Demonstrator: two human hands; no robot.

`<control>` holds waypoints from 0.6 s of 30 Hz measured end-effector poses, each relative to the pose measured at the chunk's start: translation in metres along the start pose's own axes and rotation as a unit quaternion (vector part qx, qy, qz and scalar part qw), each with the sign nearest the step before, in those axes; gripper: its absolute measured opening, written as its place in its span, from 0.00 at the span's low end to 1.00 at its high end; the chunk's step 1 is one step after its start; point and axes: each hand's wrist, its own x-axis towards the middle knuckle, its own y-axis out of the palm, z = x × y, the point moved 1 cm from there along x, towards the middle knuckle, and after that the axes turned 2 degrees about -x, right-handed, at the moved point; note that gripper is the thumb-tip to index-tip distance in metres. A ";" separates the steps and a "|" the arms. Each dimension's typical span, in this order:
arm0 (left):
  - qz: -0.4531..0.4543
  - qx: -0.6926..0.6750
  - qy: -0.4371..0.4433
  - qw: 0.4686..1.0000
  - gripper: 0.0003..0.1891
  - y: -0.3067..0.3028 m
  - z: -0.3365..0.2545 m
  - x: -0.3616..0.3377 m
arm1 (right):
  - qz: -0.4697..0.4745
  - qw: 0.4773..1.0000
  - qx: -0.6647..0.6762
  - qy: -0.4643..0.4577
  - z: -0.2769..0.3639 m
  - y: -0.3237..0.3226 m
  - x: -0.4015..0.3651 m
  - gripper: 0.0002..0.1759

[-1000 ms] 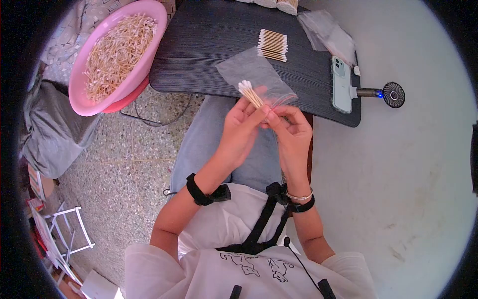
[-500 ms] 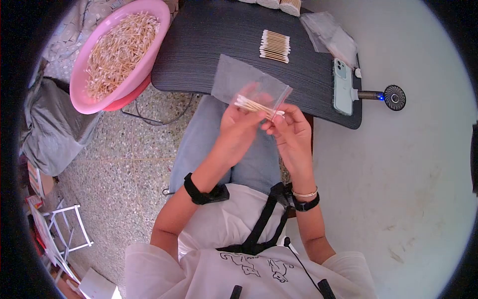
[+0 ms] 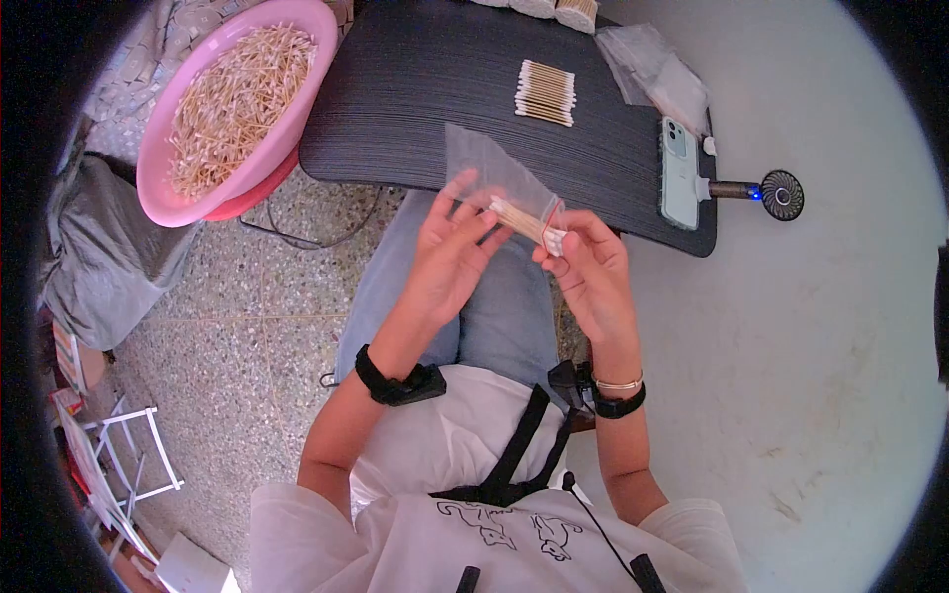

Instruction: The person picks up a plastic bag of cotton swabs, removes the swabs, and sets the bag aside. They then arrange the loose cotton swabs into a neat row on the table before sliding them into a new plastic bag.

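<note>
A bundle of cotton swabs (image 3: 521, 219) lies slanted partly inside a clear zip bag (image 3: 479, 158), its lower right tips at the bag's red-edged mouth. At that end, my right hand (image 3: 598, 277) pinches the swabs and the bag's edge between thumb and fingers. My left hand (image 3: 450, 257) is at the bag's other side, thumb near the inner tips and some fingers behind the plastic; its grip looks loose. Beyond the hands, a flat row of cotton swabs (image 3: 545, 94) rests on the dark table (image 3: 415, 89).
A pink basin (image 3: 321, 69) full of loose swabs stands left of the table. At the table's right are clear bags (image 3: 657, 74), a phone (image 3: 680, 183) and a small fan (image 3: 782, 195). Swab bundles (image 3: 575, 14) sit at the far edge. A grey wall is at right.
My left hand has moved left and its fingers have spread from around the bundle. My right hand has shifted slightly right and down with the swabs, and the bag has tilted.
</note>
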 end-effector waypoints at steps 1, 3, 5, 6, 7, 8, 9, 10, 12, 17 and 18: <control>0.007 -0.006 0.000 1.000 0.28 -0.001 0.001 0.000 | -0.008 1.000 -0.006 -0.004 0.001 -0.001 0.000 0.12; 0.020 -0.016 0.000 1.000 0.28 -0.004 0.002 0.000 | -0.022 1.000 -0.016 -0.010 0.002 -0.001 -0.001 0.10; 0.020 0.015 0.002 1.000 0.28 -0.006 0.003 0.002 | -0.036 0.999 -0.025 -0.014 0.007 0.004 -0.003 0.09; 0.020 0.031 0.003 0.999 0.28 -0.007 0.003 0.002 | -0.035 0.999 -0.036 -0.006 0.011 0.005 -0.004 0.09; 0.022 0.035 -0.002 0.999 0.27 -0.007 0.002 0.002 | -0.033 0.998 -0.048 0.002 0.016 0.006 -0.006 0.09; 0.023 0.039 -0.005 0.999 0.26 -0.006 0.001 0.002 | -0.032 0.998 -0.060 0.010 0.020 0.008 -0.007 0.09; 0.025 0.043 -0.009 0.999 0.26 -0.006 0.001 0.001 | -0.044 0.994 -0.099 -0.012 0.024 0.014 -0.008 0.09; 0.031 0.041 -0.013 0.999 0.25 -0.007 0.001 0.001 | -0.057 0.988 -0.139 -0.035 0.028 0.021 -0.009 0.09; 0.045 0.038 -0.023 0.998 0.23 -0.011 0.002 0.001 | -0.063 0.969 -0.221 -0.092 0.030 0.024 -0.009 0.08; 0.080 0.026 -0.039 0.996 0.18 -0.009 0.003 0.001 | -0.042 0.942 -0.274 -0.189 0.036 0.032 -0.011 0.08; 0.080 0.026 -0.043 0.996 0.17 -0.009 0.003 0.001 | -0.039 0.937 -0.291 -0.192 0.037 0.033 -0.011 0.08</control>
